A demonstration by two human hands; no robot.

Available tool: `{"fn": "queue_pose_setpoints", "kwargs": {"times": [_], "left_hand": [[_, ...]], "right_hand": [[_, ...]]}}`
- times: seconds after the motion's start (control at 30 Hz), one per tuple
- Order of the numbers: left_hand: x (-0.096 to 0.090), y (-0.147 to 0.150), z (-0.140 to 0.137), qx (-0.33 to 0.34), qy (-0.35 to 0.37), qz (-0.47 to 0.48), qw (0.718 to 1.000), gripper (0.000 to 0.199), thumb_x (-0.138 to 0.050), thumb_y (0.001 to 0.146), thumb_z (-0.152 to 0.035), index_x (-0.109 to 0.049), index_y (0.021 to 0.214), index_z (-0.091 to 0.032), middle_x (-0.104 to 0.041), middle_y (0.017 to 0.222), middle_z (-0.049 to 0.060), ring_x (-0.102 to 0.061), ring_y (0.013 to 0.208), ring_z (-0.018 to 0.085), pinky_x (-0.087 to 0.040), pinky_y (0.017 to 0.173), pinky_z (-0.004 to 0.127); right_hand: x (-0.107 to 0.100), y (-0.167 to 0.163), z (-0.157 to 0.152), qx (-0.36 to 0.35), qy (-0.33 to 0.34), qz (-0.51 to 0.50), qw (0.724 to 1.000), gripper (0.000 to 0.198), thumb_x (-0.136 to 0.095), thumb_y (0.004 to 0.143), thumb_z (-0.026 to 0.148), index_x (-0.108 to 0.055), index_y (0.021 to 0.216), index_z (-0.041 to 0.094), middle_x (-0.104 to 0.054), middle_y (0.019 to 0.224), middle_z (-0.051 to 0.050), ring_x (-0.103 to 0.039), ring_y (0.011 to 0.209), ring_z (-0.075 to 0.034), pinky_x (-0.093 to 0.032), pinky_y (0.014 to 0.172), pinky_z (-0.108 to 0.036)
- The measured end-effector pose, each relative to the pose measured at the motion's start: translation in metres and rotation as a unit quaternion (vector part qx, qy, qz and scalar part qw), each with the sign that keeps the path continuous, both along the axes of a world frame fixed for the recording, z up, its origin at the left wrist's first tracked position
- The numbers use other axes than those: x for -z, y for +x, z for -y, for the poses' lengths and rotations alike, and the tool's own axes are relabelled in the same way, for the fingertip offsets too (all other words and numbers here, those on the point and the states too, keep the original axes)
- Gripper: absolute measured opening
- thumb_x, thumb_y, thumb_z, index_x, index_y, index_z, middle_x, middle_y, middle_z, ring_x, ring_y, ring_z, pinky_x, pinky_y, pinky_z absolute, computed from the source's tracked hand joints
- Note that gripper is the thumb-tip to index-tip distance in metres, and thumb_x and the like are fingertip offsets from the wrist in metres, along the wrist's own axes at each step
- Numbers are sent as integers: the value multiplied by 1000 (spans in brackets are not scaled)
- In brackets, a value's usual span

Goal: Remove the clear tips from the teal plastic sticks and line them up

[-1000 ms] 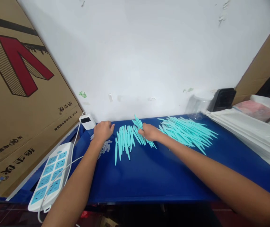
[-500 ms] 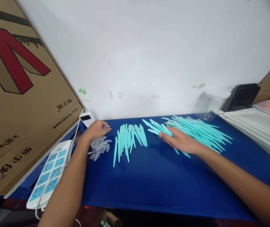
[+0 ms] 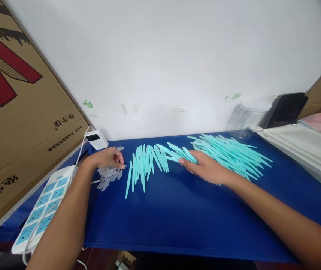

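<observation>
Right now, picking-up seems in hand: the right hand is clamped around a bunch of turquoise sticks toward the tabletop's far edge; the left hand apparently pinches one clear piece toward the far-left corner. Next calls for a steady hold.

The right grip holds turquoise sticks, the left grip near translucent pieces.
</observation>
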State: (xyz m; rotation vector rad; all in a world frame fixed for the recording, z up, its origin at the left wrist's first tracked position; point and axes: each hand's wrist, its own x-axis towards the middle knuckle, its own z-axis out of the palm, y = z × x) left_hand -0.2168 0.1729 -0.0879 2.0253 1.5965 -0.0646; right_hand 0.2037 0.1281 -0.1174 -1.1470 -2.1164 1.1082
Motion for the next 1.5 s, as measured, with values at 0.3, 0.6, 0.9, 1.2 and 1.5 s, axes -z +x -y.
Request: {"fn": "queue_pose_setpoints", "kwargs": {"times": [0.3, 0.6, 0.9, 1.2, 1.5], "left_hand": [[-1, 66, 11, -35, 126, 296, 946, 40, -75, 86, -53, -76, 100, -16, -76, 82, 7, -70, 76, 18, -54, 66, 27], [7, 103, 25, -28, 108, 381, 918, 29, -78, 88, -40, -82, 106, -18, -81, 93, 9, -75, 84, 20, -59, 73, 30], [11, 101, 23, -40, 115, 387, 914, 28, -82, 83, -40, -79, 99, -17, -82, 93, 10, -77, 87, 21, -61, 77, 32], [11, 100, 24, -36, 122, 391, 911, 27, -82, 83, -39, -83, 101, -18, -81, 88, 9, -76, 82, 20, -61, 72, 30], [14, 122, 34, -44, 184, 412, 891, 23, -87, 78, -40, -83, 79, -17, -81, 81, 9, -76, 78, 23, -62, 71, 33]], "right_hand": [[-11, 1, 3, -31, -17, 11, 999, 51, -56, 98, 62, -58, 68, 21, -65, 65, 1, -53, 55, -14, -41, 60, -28], [-14, 3, -2, -45, 1, 10, 999, 55, -53, 99, 64, -60, 65, 20, -65, 62, -1, -55, 55, -15, -41, 59, -28], [-15, 5, -2, -42, 8, 23, 999, 53, -58, 97, 62, -61, 64, 21, -65, 61, -1, -56, 54, -16, -43, 59, -29], [-13, 6, -2, -78, 19, 22, 997, 53, -53, 99, 61, -61, 66, 21, -65, 62, -1, -59, 58, -17, -45, 63, -30], [-14, 0, 4, -37, -27, -23, 999, 38, -65, 91, 59, -60, 83, 22, -60, 67, 1, -56, 58, -17, -43, 56, -29]]}}
